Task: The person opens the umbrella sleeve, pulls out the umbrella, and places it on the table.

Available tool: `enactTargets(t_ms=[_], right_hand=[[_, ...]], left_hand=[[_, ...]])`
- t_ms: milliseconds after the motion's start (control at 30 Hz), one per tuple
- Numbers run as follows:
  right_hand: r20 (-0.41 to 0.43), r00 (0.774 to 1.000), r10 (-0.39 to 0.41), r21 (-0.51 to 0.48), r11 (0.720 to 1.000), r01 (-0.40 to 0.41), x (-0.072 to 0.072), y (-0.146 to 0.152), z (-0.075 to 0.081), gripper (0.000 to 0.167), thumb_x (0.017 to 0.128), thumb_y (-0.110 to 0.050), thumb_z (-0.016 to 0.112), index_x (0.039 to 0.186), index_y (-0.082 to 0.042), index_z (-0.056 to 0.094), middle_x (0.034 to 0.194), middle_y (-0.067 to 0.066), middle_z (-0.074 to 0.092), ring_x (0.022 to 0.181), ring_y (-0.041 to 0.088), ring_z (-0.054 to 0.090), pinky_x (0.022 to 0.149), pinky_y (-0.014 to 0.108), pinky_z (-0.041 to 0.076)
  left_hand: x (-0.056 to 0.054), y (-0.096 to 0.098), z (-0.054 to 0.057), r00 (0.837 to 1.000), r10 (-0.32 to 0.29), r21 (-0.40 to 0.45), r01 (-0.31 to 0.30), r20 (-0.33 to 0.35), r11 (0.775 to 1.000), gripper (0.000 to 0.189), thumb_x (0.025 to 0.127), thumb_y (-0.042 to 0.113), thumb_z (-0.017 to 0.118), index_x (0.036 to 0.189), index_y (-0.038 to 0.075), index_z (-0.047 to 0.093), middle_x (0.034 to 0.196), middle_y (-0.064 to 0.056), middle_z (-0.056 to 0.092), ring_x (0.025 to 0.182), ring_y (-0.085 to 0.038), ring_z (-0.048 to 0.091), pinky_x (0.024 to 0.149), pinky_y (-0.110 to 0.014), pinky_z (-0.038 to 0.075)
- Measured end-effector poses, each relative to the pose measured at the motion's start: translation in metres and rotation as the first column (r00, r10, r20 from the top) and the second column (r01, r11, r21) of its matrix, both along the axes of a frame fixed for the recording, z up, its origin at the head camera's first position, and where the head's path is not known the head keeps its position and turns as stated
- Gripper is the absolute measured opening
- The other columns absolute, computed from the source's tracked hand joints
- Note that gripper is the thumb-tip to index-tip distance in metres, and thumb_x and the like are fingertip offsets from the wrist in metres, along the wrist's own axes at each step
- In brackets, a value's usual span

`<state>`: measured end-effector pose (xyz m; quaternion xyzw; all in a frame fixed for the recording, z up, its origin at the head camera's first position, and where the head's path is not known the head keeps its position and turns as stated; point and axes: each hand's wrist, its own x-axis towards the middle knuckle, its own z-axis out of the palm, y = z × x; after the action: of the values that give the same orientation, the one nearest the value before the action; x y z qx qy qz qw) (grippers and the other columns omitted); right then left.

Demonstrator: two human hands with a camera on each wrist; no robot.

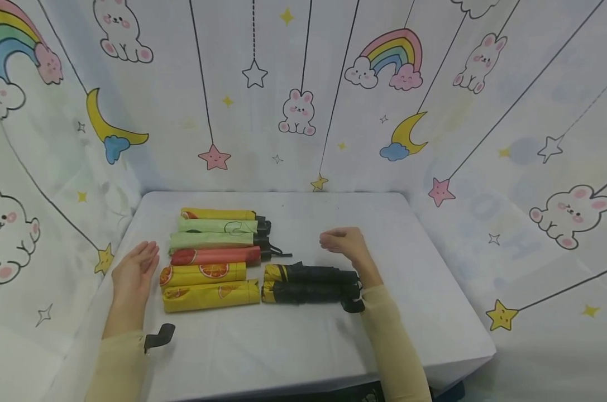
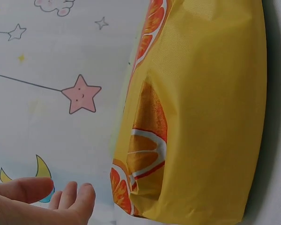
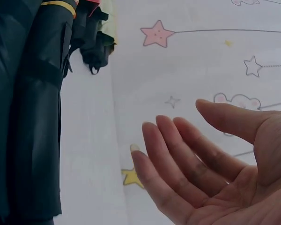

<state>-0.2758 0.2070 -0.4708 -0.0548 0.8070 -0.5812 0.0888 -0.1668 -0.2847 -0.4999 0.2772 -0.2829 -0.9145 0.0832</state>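
Several folded umbrellas lie side by side on the white table. In the left column are a yellow one at the back, two pale green ones, a red one, and two yellow orange-print ones at the front. Two black umbrellas with yellow ends lie to their right. My left hand, fingers extended and holding nothing, is just left of the column; its wrist view shows a yellow umbrella close by. Behind the black umbrellas' right ends, my right hand is empty, its fingers relaxed.
The white table has its front edge near me. Around it hang white curtains printed with rabbits, stars, moons and rainbows. A black wrist mount sticks out from my left sleeve.
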Motion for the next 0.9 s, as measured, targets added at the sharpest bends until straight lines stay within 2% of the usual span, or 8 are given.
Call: enactTargets(t_ms=[67, 200, 267, 333, 433, 500, 667, 900], right_hand=[[0.011, 1.0, 0.016, 0.017, 1.0, -0.017, -0.003, -0.007, 0.001, 0.031, 0.098, -0.021, 0.076, 0.117, 0.003, 0.076, 0.111, 0.017, 0.077, 0.103, 0.03, 0.076, 0.094, 0.04, 0.062], [0.042, 0.998, 0.047, 0.04, 0.998, -0.049, -0.011, -0.02, 0.002, 0.03, 0.097, -0.021, 0.076, 0.116, 0.002, 0.076, 0.108, 0.016, 0.078, 0.101, 0.03, 0.077, 0.093, 0.041, 0.062], [0.068, 0.995, 0.068, 0.036, 0.997, -0.07, -0.015, -0.027, 0.003, 0.031, 0.097, -0.021, 0.077, 0.116, 0.003, 0.076, 0.108, 0.018, 0.078, 0.102, 0.032, 0.076, 0.093, 0.042, 0.062], [0.097, 0.992, 0.082, 0.031, 0.996, -0.085, -0.019, -0.033, 0.003, 0.03, 0.096, -0.02, 0.078, 0.116, 0.003, 0.076, 0.107, 0.017, 0.078, 0.102, 0.032, 0.076, 0.092, 0.042, 0.062], [0.144, 0.985, 0.1, 0.029, 0.994, -0.105, -0.026, -0.04, 0.003, 0.028, 0.096, -0.02, 0.077, 0.115, 0.001, 0.077, 0.106, 0.016, 0.078, 0.101, 0.03, 0.076, 0.09, 0.041, 0.063], [0.17, 0.98, 0.105, 0.04, 0.993, -0.114, -0.03, -0.046, 0.002, 0.028, 0.096, -0.02, 0.077, 0.114, 0.0, 0.077, 0.105, 0.014, 0.078, 0.099, 0.027, 0.077, 0.088, 0.04, 0.064], [0.222, 0.968, 0.115, 0.073, 0.988, -0.134, -0.041, -0.061, 0.001, 0.031, 0.095, -0.024, 0.079, 0.116, -0.001, 0.077, 0.105, 0.013, 0.079, 0.098, 0.025, 0.077, 0.087, 0.04, 0.064], [0.283, 0.949, 0.137, 0.089, 0.982, -0.168, -0.051, -0.081, -0.007, 0.032, 0.095, -0.022, 0.079, 0.115, 0.002, 0.077, 0.102, 0.015, 0.079, 0.096, 0.028, 0.077, 0.088, 0.044, 0.064]], left_hand=[[-0.002, 0.001, 0.001, 1.0, -0.006, -0.01, 0.006, 0.018, 1.0, 0.074, 0.1, -0.007, 0.063, 0.164, 0.017, 0.033, 0.108, 0.004, 0.073, 0.144, -0.011, 0.045, 0.12, -0.023, 0.034], [-0.008, 0.003, 0.002, 0.998, -0.021, -0.036, 0.023, 0.061, 0.999, 0.075, 0.099, -0.006, 0.064, 0.163, 0.019, 0.035, 0.142, 0.003, 0.061, 0.142, -0.01, 0.046, 0.104, -0.018, 0.05], [-0.012, 0.004, 0.003, 0.996, -0.033, -0.061, 0.038, 0.081, 0.997, 0.074, 0.1, -0.006, 0.064, 0.163, 0.019, 0.035, 0.158, 0.003, 0.047, 0.145, -0.011, 0.043, 0.103, -0.017, 0.05], [-0.015, 0.006, 0.003, 0.995, -0.046, -0.086, 0.054, 0.091, 0.995, 0.073, 0.101, -0.005, 0.062, 0.164, 0.019, 0.033, 0.166, 0.003, 0.037, 0.149, -0.012, 0.039, 0.109, -0.018, 0.046], [-0.02, 0.008, 0.003, 0.993, -0.067, -0.114, 0.078, 0.096, 0.99, 0.071, 0.103, -0.004, 0.058, 0.165, 0.018, 0.03, 0.171, 0.001, 0.029, 0.154, -0.014, 0.031, 0.121, -0.022, 0.031], [-0.023, 0.009, 0.003, 0.992, -0.071, -0.113, 0.083, 0.105, 0.99, 0.071, 0.104, -0.005, 0.056, 0.165, 0.018, 0.029, 0.171, 0.001, 0.027, 0.155, -0.014, 0.03, 0.123, -0.024, 0.028], [-0.029, 0.011, 0.002, 0.98, -0.079, -0.16, 0.109, 0.183, 0.981, 0.071, 0.103, -0.008, 0.055, 0.165, 0.015, 0.03, 0.17, 0.0, 0.03, 0.153, -0.013, 0.033, 0.122, -0.025, 0.031], [-0.035, 0.015, 0.0, 0.949, -0.052, -0.254, 0.135, 0.309, 0.958, 0.069, 0.099, -0.01, 0.058, 0.161, 0.009, 0.036, 0.167, -0.003, 0.037, 0.147, -0.015, 0.043, 0.115, -0.024, 0.039]])
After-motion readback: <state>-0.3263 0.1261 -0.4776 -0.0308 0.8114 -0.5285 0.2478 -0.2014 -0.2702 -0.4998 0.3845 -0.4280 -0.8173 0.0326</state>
